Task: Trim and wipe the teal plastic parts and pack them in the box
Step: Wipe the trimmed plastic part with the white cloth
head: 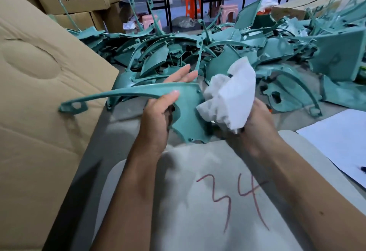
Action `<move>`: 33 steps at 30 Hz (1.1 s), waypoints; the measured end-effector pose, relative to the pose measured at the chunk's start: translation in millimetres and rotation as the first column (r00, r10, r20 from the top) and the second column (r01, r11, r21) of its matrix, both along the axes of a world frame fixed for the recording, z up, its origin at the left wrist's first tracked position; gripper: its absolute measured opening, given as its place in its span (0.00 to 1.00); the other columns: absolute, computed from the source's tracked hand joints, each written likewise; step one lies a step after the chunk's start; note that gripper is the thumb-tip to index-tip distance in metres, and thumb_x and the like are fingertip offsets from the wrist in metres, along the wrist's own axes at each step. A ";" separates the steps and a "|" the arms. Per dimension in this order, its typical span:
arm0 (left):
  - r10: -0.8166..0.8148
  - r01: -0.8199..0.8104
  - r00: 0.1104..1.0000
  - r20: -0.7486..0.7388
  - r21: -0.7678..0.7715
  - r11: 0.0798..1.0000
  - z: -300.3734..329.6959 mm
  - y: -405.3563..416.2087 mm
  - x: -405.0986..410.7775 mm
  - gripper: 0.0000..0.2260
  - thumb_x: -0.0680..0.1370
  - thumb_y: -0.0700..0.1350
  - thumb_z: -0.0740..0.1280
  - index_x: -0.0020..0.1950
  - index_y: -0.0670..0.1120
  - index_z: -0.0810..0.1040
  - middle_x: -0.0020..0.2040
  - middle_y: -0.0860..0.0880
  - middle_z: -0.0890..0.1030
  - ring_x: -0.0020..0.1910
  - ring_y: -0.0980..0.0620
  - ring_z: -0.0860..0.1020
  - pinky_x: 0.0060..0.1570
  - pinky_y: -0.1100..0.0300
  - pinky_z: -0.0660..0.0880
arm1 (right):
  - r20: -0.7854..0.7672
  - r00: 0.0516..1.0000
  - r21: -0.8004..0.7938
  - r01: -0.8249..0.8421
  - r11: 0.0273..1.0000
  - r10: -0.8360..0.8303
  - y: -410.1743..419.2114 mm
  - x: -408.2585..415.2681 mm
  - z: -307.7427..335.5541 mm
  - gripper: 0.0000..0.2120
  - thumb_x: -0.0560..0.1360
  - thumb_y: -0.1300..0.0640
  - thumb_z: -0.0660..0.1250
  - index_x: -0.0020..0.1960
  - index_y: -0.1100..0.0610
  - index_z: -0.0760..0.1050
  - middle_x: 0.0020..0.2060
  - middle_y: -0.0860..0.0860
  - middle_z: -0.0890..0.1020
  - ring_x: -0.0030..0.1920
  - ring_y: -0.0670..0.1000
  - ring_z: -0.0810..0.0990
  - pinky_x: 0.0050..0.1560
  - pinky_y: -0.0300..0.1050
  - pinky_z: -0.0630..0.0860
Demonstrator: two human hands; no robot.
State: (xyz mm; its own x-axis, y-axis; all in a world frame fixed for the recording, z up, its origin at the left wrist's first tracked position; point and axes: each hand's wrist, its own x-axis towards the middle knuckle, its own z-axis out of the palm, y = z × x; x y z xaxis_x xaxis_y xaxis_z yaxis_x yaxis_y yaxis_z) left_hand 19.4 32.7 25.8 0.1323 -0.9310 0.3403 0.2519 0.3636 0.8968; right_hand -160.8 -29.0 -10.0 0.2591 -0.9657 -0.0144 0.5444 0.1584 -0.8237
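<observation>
A heap of teal parts is crowding the table behind, a cardboard box sitting left. The left hand is pinching a smooth curved teal part; the right hand is gripping a crumpled white cloth against it.

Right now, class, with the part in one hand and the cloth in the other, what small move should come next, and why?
Probably draw the white cloth, bunched in the right hand, across the teal part that the left hand holds up. The cloth already sits at the part's broad end, and the part is not yet boxed.
</observation>
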 end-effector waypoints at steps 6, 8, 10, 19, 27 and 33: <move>-0.192 0.198 0.974 -0.119 0.039 0.979 5.0 2.1 -10.5 0.26 0.72 0.36 0.59 0.70 0.36 0.76 0.64 0.36 0.80 0.63 0.39 0.79 0.61 0.51 0.78 | -0.333 0.934 -0.323 0.017 0.946 -0.130 6.8 1.6 -1.4 0.09 0.80 0.52 0.72 0.56 0.57 0.81 0.49 0.50 0.88 0.47 0.48 0.86 0.43 0.43 0.81; -0.195 0.198 0.976 -0.098 0.023 0.980 4.8 2.0 -5.6 0.23 0.71 0.37 0.61 0.66 0.39 0.80 0.60 0.38 0.83 0.59 0.42 0.81 0.57 0.54 0.79 | -0.288 0.942 -0.316 0.079 0.946 -0.175 7.8 0.3 2.2 0.08 0.82 0.57 0.70 0.50 0.62 0.81 0.45 0.57 0.87 0.43 0.51 0.84 0.42 0.47 0.81; -0.138 0.140 0.988 -0.066 0.036 0.989 2.8 0.7 -1.7 0.19 0.73 0.36 0.63 0.63 0.40 0.82 0.58 0.40 0.84 0.57 0.43 0.82 0.55 0.54 0.79 | -0.312 0.908 -0.360 0.158 0.920 -0.279 5.0 -3.1 4.9 0.13 0.82 0.56 0.70 0.47 0.67 0.80 0.41 0.61 0.85 0.41 0.52 0.81 0.42 0.50 0.77; 0.000 -0.011 0.953 0.304 0.033 0.999 -3.6 0.2 -18.2 0.19 0.73 0.32 0.74 0.36 0.58 0.84 0.31 0.63 0.80 0.32 0.67 0.78 0.38 0.75 0.72 | -0.427 0.642 -0.606 0.320 0.728 -0.637 0.8 -7.5 4.6 0.26 0.83 0.47 0.64 0.31 0.52 0.57 0.26 0.43 0.60 0.30 0.48 0.58 0.31 0.46 0.56; 0.166 -0.143 0.960 0.226 -0.115 0.983 -7.2 -3.1 -13.7 0.12 0.76 0.30 0.70 0.42 0.46 0.85 0.36 0.60 0.83 0.36 0.63 0.80 0.41 0.70 0.75 | -0.396 0.733 -0.655 0.196 0.730 -0.552 -0.1 -5.2 0.7 0.25 0.84 0.54 0.65 0.32 0.62 0.62 0.27 0.51 0.65 0.29 0.47 0.62 0.29 0.43 0.58; 0.239 -0.231 0.968 0.078 -0.096 0.968 -7.5 -6.5 -15.4 0.09 0.76 0.41 0.73 0.55 0.47 0.86 0.53 0.45 0.87 0.53 0.46 0.84 0.54 0.53 0.80 | -0.444 0.669 -0.697 0.161 0.699 -0.596 2.5 -1.4 1.5 0.23 0.83 0.54 0.67 0.33 0.54 0.61 0.28 0.44 0.62 0.31 0.45 0.60 0.32 0.47 0.59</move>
